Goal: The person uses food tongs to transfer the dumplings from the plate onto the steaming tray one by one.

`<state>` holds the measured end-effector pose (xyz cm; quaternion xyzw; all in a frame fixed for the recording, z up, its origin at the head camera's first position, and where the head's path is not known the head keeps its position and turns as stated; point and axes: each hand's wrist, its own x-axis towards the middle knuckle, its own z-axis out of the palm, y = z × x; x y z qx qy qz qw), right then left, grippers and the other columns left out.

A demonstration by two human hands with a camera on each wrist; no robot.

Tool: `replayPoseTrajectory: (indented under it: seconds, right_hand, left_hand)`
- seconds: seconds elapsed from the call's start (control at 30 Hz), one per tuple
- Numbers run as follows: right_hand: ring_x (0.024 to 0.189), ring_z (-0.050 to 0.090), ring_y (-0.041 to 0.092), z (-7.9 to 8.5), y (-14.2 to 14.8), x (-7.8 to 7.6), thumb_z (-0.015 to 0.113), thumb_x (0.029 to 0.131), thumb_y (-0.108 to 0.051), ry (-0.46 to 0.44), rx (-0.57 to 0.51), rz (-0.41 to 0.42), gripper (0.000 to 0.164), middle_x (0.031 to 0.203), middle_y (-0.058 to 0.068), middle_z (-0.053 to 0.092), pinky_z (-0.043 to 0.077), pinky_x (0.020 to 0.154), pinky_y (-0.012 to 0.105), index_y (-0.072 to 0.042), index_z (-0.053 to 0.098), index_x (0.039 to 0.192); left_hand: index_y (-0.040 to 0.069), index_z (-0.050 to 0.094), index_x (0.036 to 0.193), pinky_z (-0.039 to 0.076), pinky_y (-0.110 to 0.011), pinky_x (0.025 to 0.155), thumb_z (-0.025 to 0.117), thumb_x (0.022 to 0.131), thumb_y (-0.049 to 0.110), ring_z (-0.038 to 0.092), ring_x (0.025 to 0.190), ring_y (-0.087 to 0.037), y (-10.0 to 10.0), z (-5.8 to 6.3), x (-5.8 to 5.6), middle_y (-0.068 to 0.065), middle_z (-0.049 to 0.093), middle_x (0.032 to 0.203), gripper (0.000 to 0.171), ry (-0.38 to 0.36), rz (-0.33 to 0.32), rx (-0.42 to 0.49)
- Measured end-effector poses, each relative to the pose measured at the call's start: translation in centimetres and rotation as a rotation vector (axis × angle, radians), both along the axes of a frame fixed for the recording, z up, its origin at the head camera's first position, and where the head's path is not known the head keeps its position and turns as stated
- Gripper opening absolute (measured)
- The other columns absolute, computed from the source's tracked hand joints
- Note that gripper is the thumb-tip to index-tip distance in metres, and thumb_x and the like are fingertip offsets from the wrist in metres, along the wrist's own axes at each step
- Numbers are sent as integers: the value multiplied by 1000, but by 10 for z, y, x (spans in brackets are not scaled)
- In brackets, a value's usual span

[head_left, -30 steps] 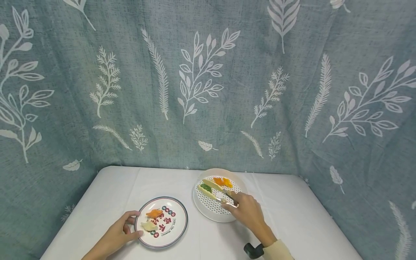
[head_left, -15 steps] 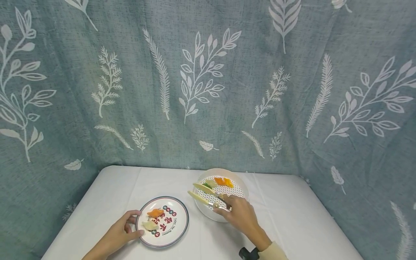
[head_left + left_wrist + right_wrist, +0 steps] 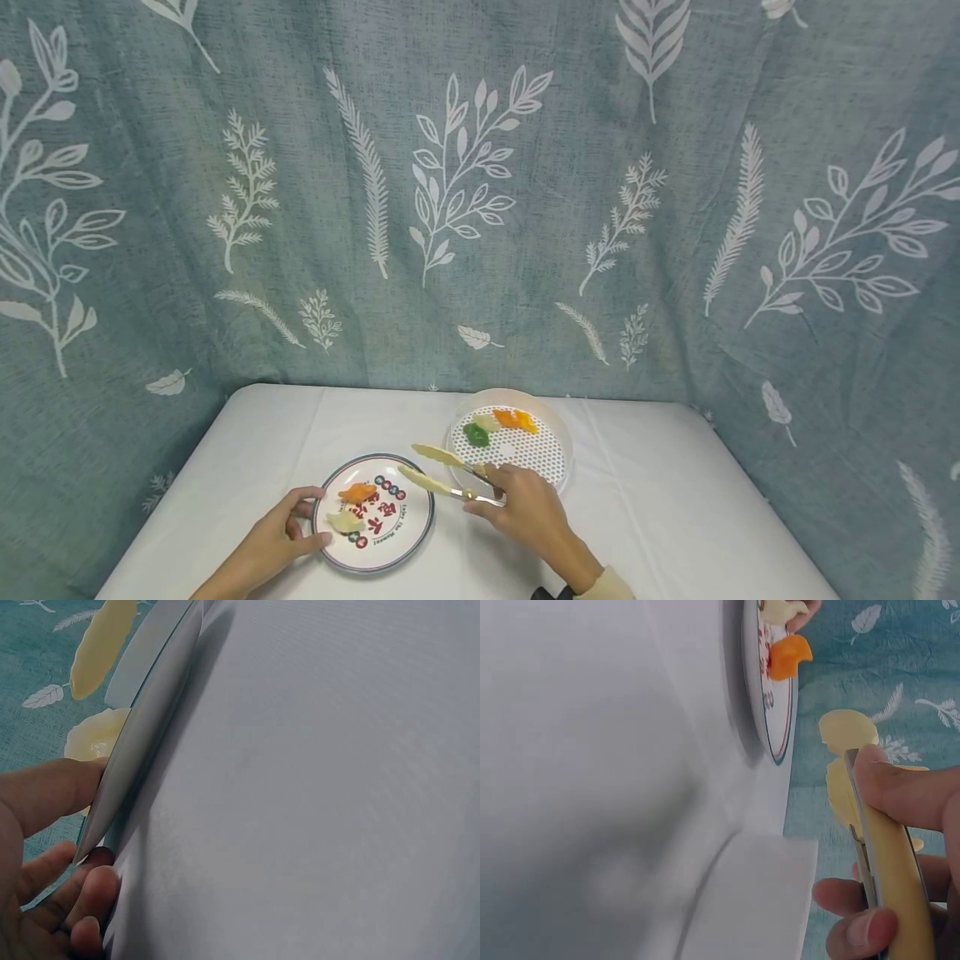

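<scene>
My left hand (image 3: 277, 533) grips the left rim of a white printed plate (image 3: 408, 512), thumb and fingers at its edge. On the plate lie an orange dumpling (image 3: 357, 492) and, nearer me, a pale dumpling (image 3: 344, 522). My right hand (image 3: 528, 512) holds metal tongs with pale yellow tips (image 3: 429, 482), their arms spread and nothing between them. The tips reach over the plate's right rim in the head view. In the right wrist view, thumb and fingers wrap the tongs' handle (image 3: 896, 885).
Right of the plate stands a round white perforated steamer basket (image 3: 553, 412). Inside are a green dumpling (image 3: 476, 434), a pale dumpling (image 3: 487, 422), an orange piece (image 3: 506, 418) and a yellow piece (image 3: 527, 422). A leaf-patterned curtain (image 3: 480, 333) hangs behind the white table (image 3: 660, 500).
My right hand has moved the tongs left and toward me, from around the green dumpling in the basket to the plate's right rim. The green dumpling stays in the basket. The left hand holds still.
</scene>
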<state>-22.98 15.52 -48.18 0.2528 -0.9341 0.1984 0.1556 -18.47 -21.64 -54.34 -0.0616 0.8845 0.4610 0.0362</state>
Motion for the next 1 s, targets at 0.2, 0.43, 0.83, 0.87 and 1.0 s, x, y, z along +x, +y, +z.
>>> replayPoseTrajectory:
  seconds: [0.2, 0.43, 0.83, 0.87, 1.0]
  right_hand:
    - [59, 39, 2, -4, -11, 4, 83, 79, -56, -13, 16, 38, 62, 70, -12, 57, 36, 52, 21, -10, 77, 121]
    - [60, 41, 1, -8, -19, 8, 82, 79, -58, -16, 25, 66, 58, 69, -15, 53, 36, 53, 20, -12, 79, 116]
    - [60, 42, 2, -18, -31, 9, 81, 80, -59, -26, 46, 95, 52, 70, -13, 55, 36, 52, 21, -19, 78, 114]
    - [60, 42, 2, -19, -33, 10, 80, 80, -59, -29, 51, 98, 52, 70, -13, 55, 36, 52, 21, -19, 78, 113]
    - [59, 41, 2, -22, -38, 10, 80, 80, -59, -40, 68, 99, 49, 70, -14, 53, 35, 52, 21, -21, 77, 111]
  left_hand:
    - [9, 52, 141, 41, -30, 58, 92, 76, 30, 48, 75, -20, 0, 0, 0, -2, 62, 109, 80, -1, -1, -6]
    - [8, 51, 142, 41, -30, 59, 93, 75, 31, 47, 76, -19, 1, -2, -1, -3, 62, 108, 82, -2, 4, -19]
    - [8, 52, 141, 41, -29, 57, 93, 73, 29, 48, 74, -20, -1, -3, 0, -3, 63, 108, 81, 4, 15, 15]
    - [8, 53, 140, 41, -29, 57, 93, 74, 29, 48, 74, -20, -1, -3, 0, -3, 63, 108, 81, 4, 15, 18]
    - [7, 52, 141, 41, -29, 58, 93, 75, 30, 48, 75, -20, 0, -1, 1, -4, 62, 109, 81, 8, 9, 12]
